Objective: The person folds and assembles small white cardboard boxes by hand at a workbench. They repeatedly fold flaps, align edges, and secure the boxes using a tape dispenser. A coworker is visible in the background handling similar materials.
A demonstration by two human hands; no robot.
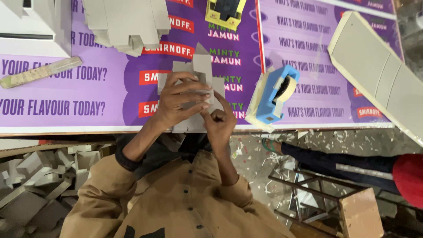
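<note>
A flat grey cardboard cut-out (203, 66) with folding flaps lies on the purple printed table cover (110, 94) near the table's front edge. My left hand (180, 99) lies spread on top of it, fingers pressing a flap down. My right hand (218, 121) pinches the cut-out's lower right part with thumb and fingers. Both hands touch the same piece of cardboard. The lower part of the cut-out is hidden under my hands.
A stack of grey cardboard blanks (128, 22) lies at the back. A blue tape dispenser (273, 94) stands to the right, a yellow one (224, 12) behind. A long grey board (379, 72) is at far right. Folded grey boxes (39, 176) pile up lower left. Another person's leg (343, 165) and a stool (359, 216) are at right.
</note>
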